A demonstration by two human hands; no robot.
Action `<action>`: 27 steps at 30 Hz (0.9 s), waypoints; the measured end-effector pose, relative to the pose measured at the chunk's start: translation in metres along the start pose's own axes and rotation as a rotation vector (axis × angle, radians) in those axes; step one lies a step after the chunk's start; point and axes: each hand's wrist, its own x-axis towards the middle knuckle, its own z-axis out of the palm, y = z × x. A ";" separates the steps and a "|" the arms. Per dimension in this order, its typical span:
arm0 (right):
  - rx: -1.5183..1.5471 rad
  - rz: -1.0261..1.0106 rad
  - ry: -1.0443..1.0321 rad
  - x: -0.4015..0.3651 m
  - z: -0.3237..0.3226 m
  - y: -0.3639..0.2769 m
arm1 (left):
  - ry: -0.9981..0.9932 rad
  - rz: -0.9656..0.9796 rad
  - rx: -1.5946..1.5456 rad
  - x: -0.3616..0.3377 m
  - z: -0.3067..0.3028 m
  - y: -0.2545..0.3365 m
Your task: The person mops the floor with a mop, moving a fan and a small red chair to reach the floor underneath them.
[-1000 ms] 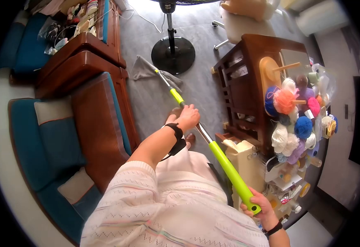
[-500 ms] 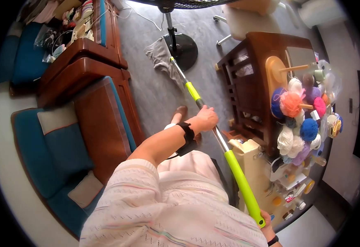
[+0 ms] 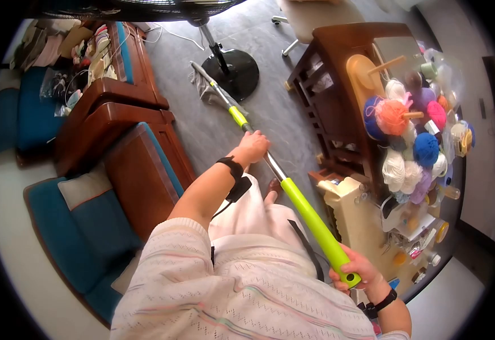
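A mop with a lime-green and silver pole (image 3: 312, 221) slants across the floor in front of me. Its grey cloth head (image 3: 206, 89) lies on the floor beside the round black base (image 3: 233, 73) of a standing fan. My left hand (image 3: 253, 146) is closed around the pole just below the upper green section. Near the butt end of the long green handle, my right hand (image 3: 358, 268) is wrapped around the grip. Both wrists wear black bands.
At left stands a brown wooden sofa (image 3: 139, 164) with teal cushions. Balls of yarn (image 3: 426, 148) crowd a table at right, beside a dark wooden cabinet (image 3: 338, 102). A wheeled chair (image 3: 315, 22) is at the back. A white cable (image 3: 182, 35) lies on the floor.
Both hands and the pole have shifted left and forward. The mop head has turned and sits further left alongside the fan base. The view has shifted slightly too.
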 end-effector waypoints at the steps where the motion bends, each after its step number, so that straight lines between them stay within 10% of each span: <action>1: -0.079 0.012 0.024 -0.003 0.000 0.002 | 0.013 -0.017 -0.016 -0.004 -0.001 0.004; 16: 0.067 -0.217 0.160 -0.119 -0.031 0.059 | 0.087 0.173 -0.113 -0.044 -0.076 0.098; 27: -0.036 -0.138 0.164 -0.070 -0.013 0.029 | -0.063 0.134 -0.183 -0.027 -0.030 0.059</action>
